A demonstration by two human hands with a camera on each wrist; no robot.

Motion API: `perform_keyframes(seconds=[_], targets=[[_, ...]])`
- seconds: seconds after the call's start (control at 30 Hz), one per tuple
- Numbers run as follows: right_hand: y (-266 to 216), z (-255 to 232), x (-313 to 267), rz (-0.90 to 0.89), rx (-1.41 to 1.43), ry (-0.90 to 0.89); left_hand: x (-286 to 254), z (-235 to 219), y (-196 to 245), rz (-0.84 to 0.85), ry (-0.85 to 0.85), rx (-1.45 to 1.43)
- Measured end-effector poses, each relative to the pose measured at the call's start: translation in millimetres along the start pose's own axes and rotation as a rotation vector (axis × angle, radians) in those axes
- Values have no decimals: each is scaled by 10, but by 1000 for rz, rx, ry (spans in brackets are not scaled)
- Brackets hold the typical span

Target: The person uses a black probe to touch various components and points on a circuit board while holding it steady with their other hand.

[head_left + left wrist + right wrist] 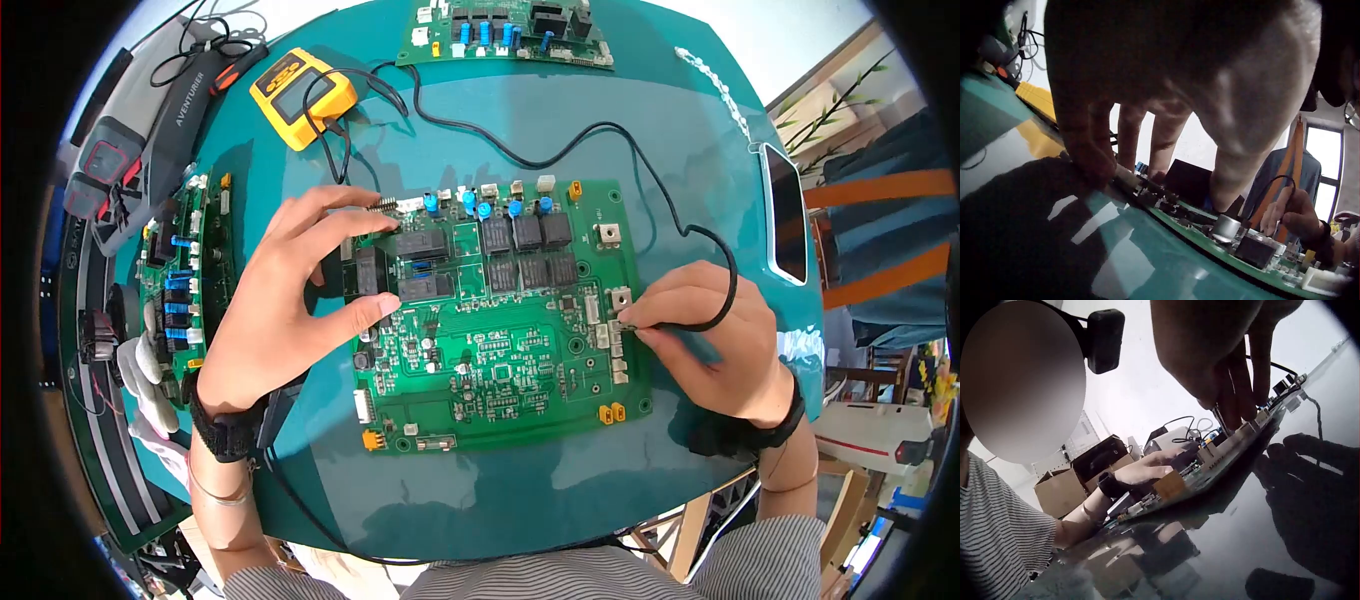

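A large green circuit board (500, 330) lies flat on the teal table (500, 480). My left hand (335, 255) rests on the board's left part with fingers spread, thumb tip and fingertips pressing down beside the black relays (420, 245). The left wrist view shows those fingertips (1094, 159) touching the board's edge (1210, 247). My right hand (640, 322) pinches a thin probe (1222, 425) against the connectors on the board's right edge. The probe's black cable (560, 150) runs back to a yellow multimeter (300, 97).
A second green board (505, 35) lies at the table's far edge and a third (185, 280) at the left, next to a black tool case (150, 130). A phone (785, 210) lies at the right. Cardboard boxes (1060, 487) stand behind.
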State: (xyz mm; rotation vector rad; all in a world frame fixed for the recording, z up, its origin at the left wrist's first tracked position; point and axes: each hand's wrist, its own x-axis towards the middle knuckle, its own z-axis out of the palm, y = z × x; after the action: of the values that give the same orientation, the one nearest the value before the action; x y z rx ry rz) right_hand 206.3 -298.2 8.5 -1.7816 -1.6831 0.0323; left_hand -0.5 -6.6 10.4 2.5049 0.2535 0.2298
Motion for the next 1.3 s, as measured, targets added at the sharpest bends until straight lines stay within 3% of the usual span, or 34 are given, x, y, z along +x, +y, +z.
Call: perform_keyframes(seconds=[0.23, 0.57, 0.73, 1.13, 1.3], targets=[[33, 33, 11, -95, 27, 60, -2, -4, -5, -9, -11, -10], [-13, 40, 9, -45, 29, 45, -6, -8, -34, -26, -21, 3], [15, 16, 12, -125, -43, -11, 0, -12, -45, -27, -30, -1], [47, 12, -6, -13, 59, 75, 16, -26, -15, -31, -42, -22], [94, 47, -15, -52, 103, 64, 12, -28, -25, -35, -43, -18]])
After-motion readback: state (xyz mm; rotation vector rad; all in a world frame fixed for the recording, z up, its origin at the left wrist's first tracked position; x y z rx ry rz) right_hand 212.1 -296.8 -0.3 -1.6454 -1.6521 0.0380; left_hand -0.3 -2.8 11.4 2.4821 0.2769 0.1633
